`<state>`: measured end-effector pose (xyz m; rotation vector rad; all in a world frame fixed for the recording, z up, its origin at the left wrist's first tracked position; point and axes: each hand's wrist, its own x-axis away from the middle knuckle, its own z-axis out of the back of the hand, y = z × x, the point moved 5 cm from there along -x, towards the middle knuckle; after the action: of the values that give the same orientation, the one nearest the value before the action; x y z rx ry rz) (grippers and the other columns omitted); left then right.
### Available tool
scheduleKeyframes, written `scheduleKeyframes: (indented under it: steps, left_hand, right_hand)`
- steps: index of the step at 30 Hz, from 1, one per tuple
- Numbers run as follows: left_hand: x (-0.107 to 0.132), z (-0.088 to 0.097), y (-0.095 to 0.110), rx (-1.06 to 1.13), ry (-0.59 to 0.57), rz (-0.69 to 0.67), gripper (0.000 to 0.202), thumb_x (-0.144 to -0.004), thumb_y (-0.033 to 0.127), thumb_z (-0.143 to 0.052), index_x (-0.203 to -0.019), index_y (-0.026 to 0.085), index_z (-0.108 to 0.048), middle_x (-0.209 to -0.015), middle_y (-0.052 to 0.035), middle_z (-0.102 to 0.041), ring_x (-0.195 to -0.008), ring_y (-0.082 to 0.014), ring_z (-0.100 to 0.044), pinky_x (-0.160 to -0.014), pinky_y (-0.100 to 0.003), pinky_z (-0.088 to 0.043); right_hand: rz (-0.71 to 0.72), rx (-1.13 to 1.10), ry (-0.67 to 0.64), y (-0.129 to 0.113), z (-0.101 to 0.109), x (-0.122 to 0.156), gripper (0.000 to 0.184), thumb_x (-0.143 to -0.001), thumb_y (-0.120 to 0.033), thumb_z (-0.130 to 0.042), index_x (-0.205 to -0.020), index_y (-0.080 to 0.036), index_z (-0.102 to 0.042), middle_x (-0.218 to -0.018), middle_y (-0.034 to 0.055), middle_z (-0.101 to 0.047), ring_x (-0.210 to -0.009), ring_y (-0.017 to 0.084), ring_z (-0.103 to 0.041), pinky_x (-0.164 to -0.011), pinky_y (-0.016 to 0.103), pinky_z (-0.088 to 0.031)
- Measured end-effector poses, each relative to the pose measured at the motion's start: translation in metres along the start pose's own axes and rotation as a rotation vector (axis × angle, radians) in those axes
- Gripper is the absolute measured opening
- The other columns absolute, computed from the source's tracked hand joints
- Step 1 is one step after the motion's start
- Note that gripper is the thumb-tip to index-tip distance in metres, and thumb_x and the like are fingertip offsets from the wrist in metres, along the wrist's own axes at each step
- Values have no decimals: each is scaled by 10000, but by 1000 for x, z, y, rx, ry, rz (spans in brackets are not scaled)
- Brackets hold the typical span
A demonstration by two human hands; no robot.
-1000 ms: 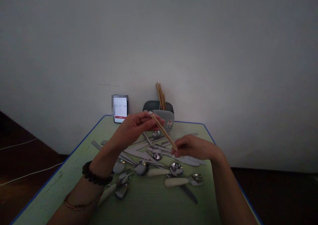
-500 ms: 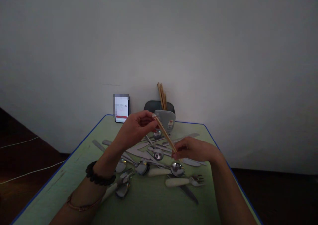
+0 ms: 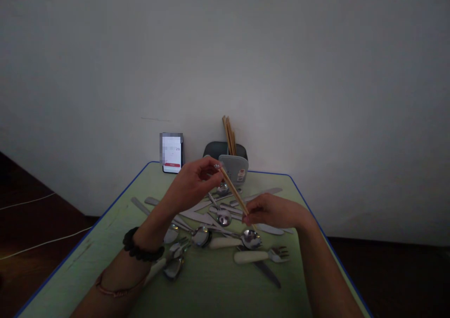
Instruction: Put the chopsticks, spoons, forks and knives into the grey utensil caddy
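A pair of wooden chopsticks [image 3: 233,190] slants between my hands, above the scattered cutlery. My left hand [image 3: 198,177] is closed around their upper end, thumb and fingers pinching. The lower part is pinched by my right hand [image 3: 269,210], near the tips. Just behind stands a grey cutlery holder [image 3: 233,167], with several chopsticks [image 3: 229,137] upright in it. Below my hands lie a spoon [image 3: 223,217], a white-handled spoon [image 3: 250,238] and a white-handled fork [image 3: 260,256].
Several knives, spoons and forks lie across the green table [image 3: 211,294], some overlapping. A dark knife blade [image 3: 267,273] pokes out under the fork. A phone [image 3: 172,155] leans on the wall at the back left. The table has a blue edge.
My left hand and the upper end of the chopsticks have shifted very slightly. My right hand keeps its place, and the cutlery on the table has not moved.
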<state>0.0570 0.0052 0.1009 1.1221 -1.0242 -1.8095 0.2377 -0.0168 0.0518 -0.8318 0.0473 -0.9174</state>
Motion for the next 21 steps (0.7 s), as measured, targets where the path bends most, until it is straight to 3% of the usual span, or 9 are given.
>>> scheduleKeyframes:
  steps: [21]
  left_hand:
    - [0,-6,-3,-40,-66,-14,193,-813,337,-539,-823,149,-579,-748,-17,-668,-683,-128,-636,-635,-239,-510]
  right_hand:
    - [-1,37,-23,-2,1,0,378,-836,-468,-509,-786,-146,-700,-652,16,-602,-604,125,-499,-550,224,-359]
